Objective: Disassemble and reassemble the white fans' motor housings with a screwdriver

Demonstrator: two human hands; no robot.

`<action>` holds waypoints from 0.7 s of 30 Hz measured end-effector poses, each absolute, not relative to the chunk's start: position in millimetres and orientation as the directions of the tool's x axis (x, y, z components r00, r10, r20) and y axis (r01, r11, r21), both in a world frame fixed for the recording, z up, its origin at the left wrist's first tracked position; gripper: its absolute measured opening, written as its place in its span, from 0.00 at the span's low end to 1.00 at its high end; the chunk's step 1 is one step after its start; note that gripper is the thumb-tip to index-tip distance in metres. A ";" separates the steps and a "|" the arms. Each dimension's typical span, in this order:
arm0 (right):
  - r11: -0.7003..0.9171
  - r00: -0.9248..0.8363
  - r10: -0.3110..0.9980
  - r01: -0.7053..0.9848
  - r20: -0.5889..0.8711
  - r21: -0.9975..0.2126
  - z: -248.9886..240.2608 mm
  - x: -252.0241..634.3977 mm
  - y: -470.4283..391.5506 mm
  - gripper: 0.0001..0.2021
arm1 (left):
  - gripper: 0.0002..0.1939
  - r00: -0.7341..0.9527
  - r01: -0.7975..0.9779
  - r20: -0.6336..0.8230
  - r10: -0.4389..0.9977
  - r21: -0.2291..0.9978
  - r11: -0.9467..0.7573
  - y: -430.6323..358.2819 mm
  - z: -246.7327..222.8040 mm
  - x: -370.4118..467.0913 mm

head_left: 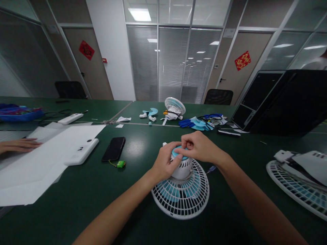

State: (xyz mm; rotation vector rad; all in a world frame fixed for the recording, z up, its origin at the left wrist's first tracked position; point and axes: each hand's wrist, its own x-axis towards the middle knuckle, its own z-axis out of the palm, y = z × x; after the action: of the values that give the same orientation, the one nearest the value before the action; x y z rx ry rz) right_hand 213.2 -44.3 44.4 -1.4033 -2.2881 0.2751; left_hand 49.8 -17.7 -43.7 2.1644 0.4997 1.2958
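Note:
A white fan [182, 204] with pale blue blades lies grille-down on the dark green table, its motor housing pointing up. My left hand [167, 160] is wrapped round the left side of the housing, thumb at the edge of the round blue cap [176, 153] on top. Above the cap, my right hand [196, 146] has its fingers curled and pressed together, touching the cap; anything between those fingertips is too small to make out. A screwdriver [211, 169] lies just right of the fan, partly behind it.
A black phone [113, 149] with a green charm, a white box [82, 151] and papers [38, 166] lie left, near another person's hand [20, 145]. Another fan [175, 108], blue parts [200, 123] and gloves stand behind. At right are a folded fan [301, 183] and a black case [286, 102].

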 end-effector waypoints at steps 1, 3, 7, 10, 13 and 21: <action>0.461 -0.380 0.885 0.803 0.270 -0.378 44.2 212.6 -44.7 0.16 | 0.19 0.462 0.028 0.677 0.572 0.634 -0.773 -18.3 -44.0 49.8; 0.450 -0.366 0.889 0.812 0.276 -0.372 43.7 211.5 -45.5 0.17 | 0.19 0.459 0.028 0.679 0.574 0.634 -0.773 -19.6 -44.5 49.7; 0.433 -0.344 0.896 0.820 0.281 -0.375 42.7 209.4 -46.7 0.18 | 0.19 0.455 0.025 0.677 0.579 0.640 -0.768 -21.1 -45.3 49.5; 0.426 -0.334 0.898 0.824 0.287 -0.372 42.3 207.7 -47.0 0.18 | 0.19 0.455 0.027 0.670 0.587 0.648 -0.761 -21.1 -45.2 49.4; 0.409 -0.318 0.906 0.825 0.279 -0.390 42.5 206.8 -46.6 0.19 | 0.19 0.453 0.027 0.665 0.593 0.655 -0.755 -20.6 -44.7 49.2; 0.367 -0.144 0.923 0.610 0.358 -0.702 26.3 232.9 -48.9 0.18 | 0.19 0.480 0.006 0.648 0.592 0.672 -0.740 -19.4 -42.7 46.0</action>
State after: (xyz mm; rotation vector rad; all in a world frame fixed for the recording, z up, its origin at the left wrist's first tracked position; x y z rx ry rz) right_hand 232.9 -48.9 26.3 -1.3359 -1.8537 0.5096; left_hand 46.0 -19.4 -42.7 2.1223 0.4918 1.2551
